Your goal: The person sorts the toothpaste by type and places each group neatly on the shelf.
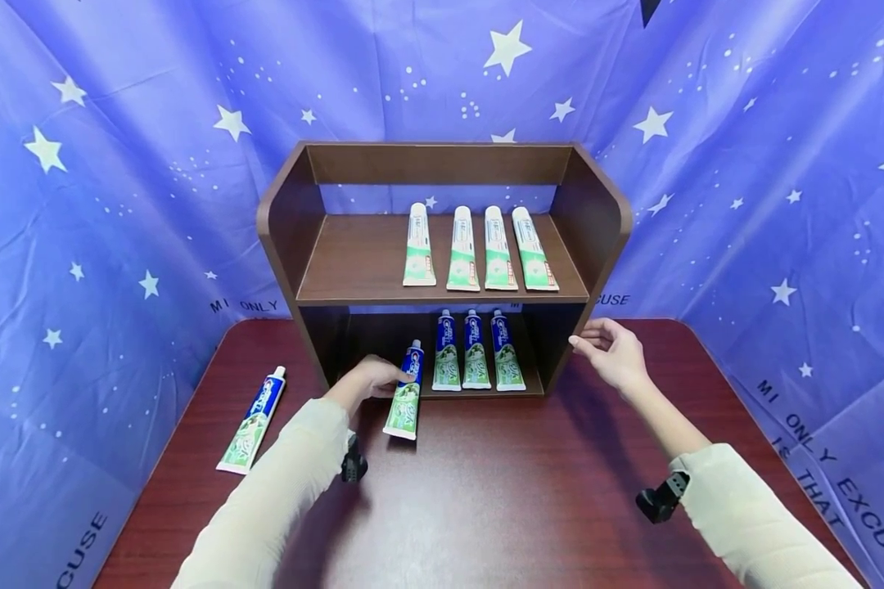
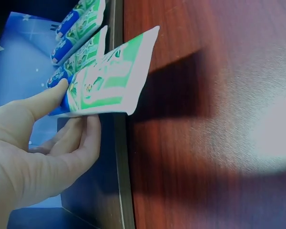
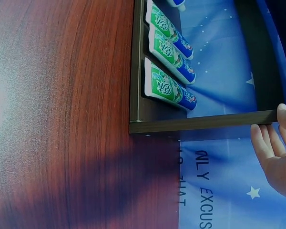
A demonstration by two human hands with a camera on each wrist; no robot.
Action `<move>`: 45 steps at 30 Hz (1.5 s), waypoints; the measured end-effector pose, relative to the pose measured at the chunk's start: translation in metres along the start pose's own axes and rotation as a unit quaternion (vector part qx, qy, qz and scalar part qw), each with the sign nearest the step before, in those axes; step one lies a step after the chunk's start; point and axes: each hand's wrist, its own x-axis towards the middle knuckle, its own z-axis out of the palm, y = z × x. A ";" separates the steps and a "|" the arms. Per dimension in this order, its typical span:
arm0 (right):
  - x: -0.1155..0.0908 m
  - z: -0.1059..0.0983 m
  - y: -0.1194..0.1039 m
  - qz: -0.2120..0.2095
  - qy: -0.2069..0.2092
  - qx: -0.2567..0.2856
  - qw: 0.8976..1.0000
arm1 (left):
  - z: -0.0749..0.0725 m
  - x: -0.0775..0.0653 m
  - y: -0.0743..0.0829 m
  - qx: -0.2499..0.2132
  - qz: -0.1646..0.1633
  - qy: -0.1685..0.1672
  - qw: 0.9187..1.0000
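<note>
My left hand (image 1: 372, 378) pinches a blue-and-green toothpaste tube (image 1: 405, 401) between thumb and fingers. The tube tilts at the front of the lower shelf, cap end toward the back, its flat end (image 2: 142, 71) out over the table. To its right, three matching toothpaste tubes (image 1: 477, 360) lie side by side on that lower level. On the other side, my right hand (image 1: 613, 352) holds the right side panel (image 3: 205, 122) of the brown shelf (image 1: 442, 301), thumb on one face and fingers on the other.
Several white-and-green toothpaste tubes (image 1: 462, 254) lie in a row on the upper level. Another blue-and-green toothpaste tube (image 1: 254, 421) lies on the reddish table (image 1: 486, 499), left of the shelf. A blue star-patterned curtain (image 1: 155, 204) hangs around the back and sides.
</note>
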 end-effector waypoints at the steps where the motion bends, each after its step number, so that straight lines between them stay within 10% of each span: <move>1: 0.000 0.000 -0.001 0.005 0.000 -0.004 1.000 | 0.001 0.003 0.001 0.003 -0.002 0.006 1.000; 5: 0.001 -0.001 -0.004 0.007 -0.003 -0.005 1.000 | 0.000 0.038 -0.007 -0.006 0.010 0.013 1.000; 12: 0.001 -0.003 -0.004 0.000 -0.002 0.012 1.000 | -0.004 0.257 -0.083 -0.042 0.022 0.015 0.999; 16: 0.001 -0.004 -0.004 -0.001 0.000 0.005 1.000 | -0.003 0.309 -0.092 -0.078 0.037 0.012 0.996; 18: 0.000 -0.006 -0.003 0.001 0.004 0.000 1.000 | 0.001 0.299 -0.080 -0.082 0.047 0.027 0.995; 21: -0.001 -0.006 0.000 0.005 0.004 -0.001 1.000 | 0.011 0.235 -0.050 -0.057 0.064 0.091 0.992; 25: 0.000 -0.005 0.006 0.007 -0.004 0.004 1.000 | 0.019 0.189 -0.030 0.093 0.086 0.211 0.969; 30: 0.001 -0.003 0.007 0.005 -0.001 0.004 1.000 | 0.022 0.231 -0.045 0.185 0.140 0.319 0.919; 33: 0.001 -0.002 0.005 -0.002 -0.002 0.004 1.000 | 0.022 0.189 -0.029 0.146 0.140 0.308 0.930; 38: 0.000 -0.001 0.002 -0.011 0.004 0.031 0.999 | 0.028 0.056 0.022 0.118 0.115 0.282 0.945; 42: 0.000 -0.001 -0.001 -0.012 0.003 0.033 0.999 | 0.028 0.039 0.028 0.139 0.111 0.279 0.944; 45: 0.000 0.001 -0.001 -0.009 -0.002 0.011 1.000 | 0.026 0.059 0.021 0.147 0.103 0.284 0.942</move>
